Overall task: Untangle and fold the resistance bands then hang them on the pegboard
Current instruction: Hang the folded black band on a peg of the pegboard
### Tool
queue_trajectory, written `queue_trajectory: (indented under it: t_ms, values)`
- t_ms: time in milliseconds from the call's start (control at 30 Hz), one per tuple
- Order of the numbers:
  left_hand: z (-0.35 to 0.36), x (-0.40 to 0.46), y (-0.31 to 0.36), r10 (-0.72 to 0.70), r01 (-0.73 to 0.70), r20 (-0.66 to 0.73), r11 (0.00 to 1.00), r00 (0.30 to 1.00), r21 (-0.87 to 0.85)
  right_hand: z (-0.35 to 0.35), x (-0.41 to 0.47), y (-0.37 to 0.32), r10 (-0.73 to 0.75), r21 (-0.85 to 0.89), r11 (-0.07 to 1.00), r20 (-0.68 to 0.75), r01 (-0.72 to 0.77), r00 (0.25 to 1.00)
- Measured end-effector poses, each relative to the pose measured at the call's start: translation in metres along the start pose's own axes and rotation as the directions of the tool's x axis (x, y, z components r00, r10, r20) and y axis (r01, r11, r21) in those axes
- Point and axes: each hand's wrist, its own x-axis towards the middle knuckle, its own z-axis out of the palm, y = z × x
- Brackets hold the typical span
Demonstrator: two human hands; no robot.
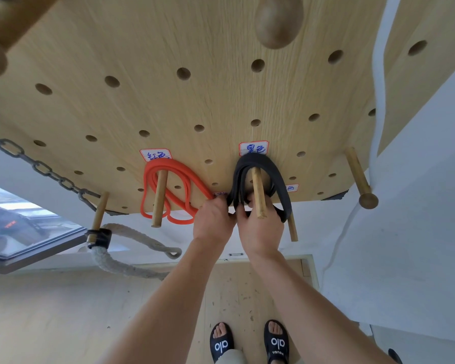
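A folded black resistance band (258, 164) loops over a wooden peg (258, 195) on the light wooden pegboard (195, 101), under a white handwritten label (254, 147). My left hand (213, 219) pinches the band's left strands just below the board. My right hand (260, 229) grips the band's lower loops around the same peg. To the left, a folded orange band (174, 190) hangs over another peg (159, 198) beneath its own label (155, 155).
More pegs stick out at the right (359, 177) and lower left (99, 214). A dark chain (40, 166) and a thick rope (121, 261) hang at the left. A white wall is at the right. Below are a wooden floor and my sandalled feet (248, 341).
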Motion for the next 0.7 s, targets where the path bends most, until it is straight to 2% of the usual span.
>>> queue_trajectory:
  t_ms: [167,267,400,567,700]
  values:
    - [-0.010,-0.003,-0.003,-0.019,0.025,0.053,0.994,0.998,-0.111,-0.007,-0.002,0.001,0.004,0.002,1.000,0.043,-0.004,0.999]
    - [-0.017,-0.010,-0.005,0.022,-0.020,0.017,0.992,1.000,-0.121,-0.021,-0.008,0.000,0.027,0.022,0.999,0.104,-0.030,0.994]
    - [-0.029,-0.024,-0.002,0.157,-0.179,-0.140,0.970,0.978,-0.166,-0.045,-0.025,0.002,-0.009,0.043,0.999,0.065,0.006,0.998]
    - [-0.049,-0.034,0.030,0.187,-0.262,-0.356,0.949,0.916,-0.175,-0.076,-0.015,0.008,0.106,0.144,0.985,-0.046,-0.099,0.993]
    - [-0.058,-0.033,0.050,0.211,-0.305,-0.452,0.941,0.867,-0.147,-0.075,0.002,0.009,0.081,0.115,0.990,0.037,-0.085,0.996]
